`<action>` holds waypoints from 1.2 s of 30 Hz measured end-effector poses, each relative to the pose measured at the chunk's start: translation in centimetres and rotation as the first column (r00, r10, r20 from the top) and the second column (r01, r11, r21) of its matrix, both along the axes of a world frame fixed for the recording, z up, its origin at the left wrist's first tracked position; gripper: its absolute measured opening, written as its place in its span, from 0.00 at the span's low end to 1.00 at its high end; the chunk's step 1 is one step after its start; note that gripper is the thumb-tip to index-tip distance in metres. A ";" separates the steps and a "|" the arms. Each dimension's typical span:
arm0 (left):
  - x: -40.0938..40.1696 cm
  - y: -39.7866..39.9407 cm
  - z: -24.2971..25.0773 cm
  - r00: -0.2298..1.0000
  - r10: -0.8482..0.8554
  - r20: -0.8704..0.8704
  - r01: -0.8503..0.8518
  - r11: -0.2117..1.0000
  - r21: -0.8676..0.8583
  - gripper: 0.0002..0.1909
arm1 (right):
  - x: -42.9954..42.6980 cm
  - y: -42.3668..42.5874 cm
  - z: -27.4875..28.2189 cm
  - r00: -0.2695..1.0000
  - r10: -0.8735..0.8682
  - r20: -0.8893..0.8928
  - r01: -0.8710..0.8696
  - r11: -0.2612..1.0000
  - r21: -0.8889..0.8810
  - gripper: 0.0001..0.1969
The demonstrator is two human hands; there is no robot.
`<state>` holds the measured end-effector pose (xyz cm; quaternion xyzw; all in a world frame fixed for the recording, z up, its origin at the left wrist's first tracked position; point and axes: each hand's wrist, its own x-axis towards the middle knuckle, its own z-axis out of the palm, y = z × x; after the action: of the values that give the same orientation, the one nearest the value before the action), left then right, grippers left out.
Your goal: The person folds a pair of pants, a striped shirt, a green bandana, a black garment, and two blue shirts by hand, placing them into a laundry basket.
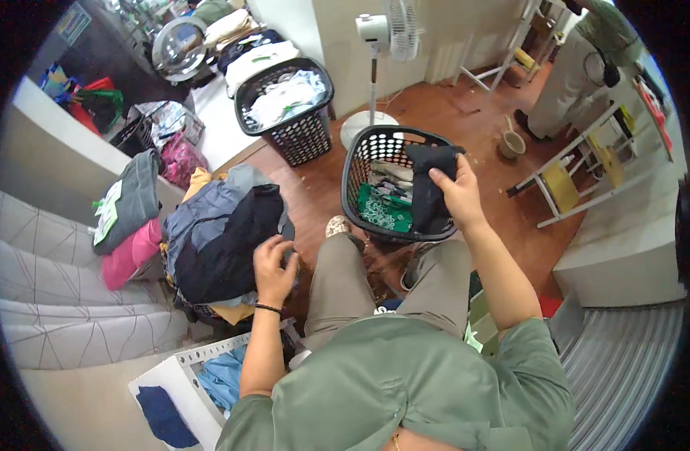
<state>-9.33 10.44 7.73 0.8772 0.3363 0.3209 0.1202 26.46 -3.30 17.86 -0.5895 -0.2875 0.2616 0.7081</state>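
My right hand (463, 197) grips a dark folded cloth (429, 191) at the right side of a black plastic laundry basket (349, 208). The cloth hangs partly inside the basket. Below it lie a green patterned bandana (381, 211) and several light and grey folded pieces (391, 175). My left hand (274, 268), its fingers apart and slightly curled, is beside a heaped pile of clothes. A black garment (232, 242) and a grey-blue garment (201, 217) top that pile. Whether my left fingertips touch the black garment I cannot tell.
A second laundry basket (325, 132) holds light clothes beside a pedestal fan (373, 73). Folded grey and pink clothes (132, 248) lie at left. White stepladders (576, 175) and a small pail (512, 145) stand at right, near another person's legs (559, 84). A white perforated container (181, 389) sits at lower left.
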 end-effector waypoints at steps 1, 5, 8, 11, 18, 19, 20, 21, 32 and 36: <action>-0.7 0.5 1.8 0.998 0.068 -0.018 -0.066 0.994 0.089 0.22 | 0.5 0.7 0.1 1.000 -0.023 0.006 0.023 1.000 0.004 0.15; -3.6 2.3 4.3 0.777 0.597 -0.198 -0.553 0.798 0.239 0.34 | 3.5 2.4 -2.3 0.998 -0.064 -0.016 0.066 0.986 0.155 0.13; -6.0 2.9 3.0 0.727 0.607 -0.321 -0.575 0.794 0.199 0.32 | 5.0 2.5 -5.3 0.980 -0.199 0.014 0.196 0.976 0.098 0.14; -6.2 3.1 2.5 0.750 0.584 -0.311 -0.544 0.811 0.213 0.22 | 6.4 0.9 -11.2 0.928 -0.330 0.174 0.368 0.887 -0.280 0.16; -1.9 -0.6 6.6 0.842 0.535 0.060 -0.536 0.844 -0.001 0.10 | 0.8 -5.9 -15.5 0.782 0.485 0.392 0.149 0.464 -0.873 0.27; -1.0 -1.2 7.8 0.866 0.473 0.165 -0.464 0.881 -0.089 0.11 | 0.0 -6.4 -16.3 0.675 0.580 0.457 0.192 0.460 -0.867 0.27; -0.7 -1.0 8.5 0.887 0.416 0.200 -0.407 0.909 -0.087 0.12 | -0.5 -6.8 -17.0 0.581 0.659 0.478 0.221 0.437 -0.872 0.27; -0.1 -1.2 10.4 0.890 0.410 0.197 -0.401 0.912 -0.084 0.12 | -0.9 -6.7 -17.8 0.587 0.654 0.476 0.221 0.437 -0.872 0.27; 5.5 -3.7 22.8 0.841 -0.115 0.529 0.473 0.631 -0.615 0.12 | -4.8 -3.9 -17.4 0.694 0.591 0.410 -0.176 0.692 -0.700 0.28; 7.2 -2.1 24.6 0.689 0.152 0.709 0.695 0.142 -0.705 0.18 | -7.6 -4.7 -11.0 0.617 0.408 -0.673 -0.551 0.835 0.001 0.31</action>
<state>-2.14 8.35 32.35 0.4760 0.2098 0.2805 0.8067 18.89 -8.01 6.81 -0.4321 -0.1433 0.6572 0.6007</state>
